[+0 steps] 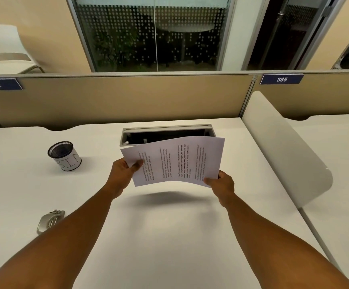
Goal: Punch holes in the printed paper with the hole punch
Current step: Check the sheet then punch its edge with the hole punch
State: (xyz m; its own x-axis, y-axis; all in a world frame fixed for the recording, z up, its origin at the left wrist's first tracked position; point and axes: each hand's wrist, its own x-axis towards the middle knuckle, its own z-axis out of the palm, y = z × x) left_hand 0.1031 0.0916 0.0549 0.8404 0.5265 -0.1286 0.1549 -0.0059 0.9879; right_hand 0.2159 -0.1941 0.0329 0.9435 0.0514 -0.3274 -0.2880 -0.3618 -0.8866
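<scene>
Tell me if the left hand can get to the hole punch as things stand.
Probably not yet. The left hand pinches the paper above the desk, so its grip is taken. The hole punch lies near the left forearm with bare desk around it; the right hand could hold the paper alone.

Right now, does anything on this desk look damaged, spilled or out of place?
Nothing stands out. The printed paper is intact, merely bowed between both hands; the hole punch and mesh cup sit on the desk.
</scene>
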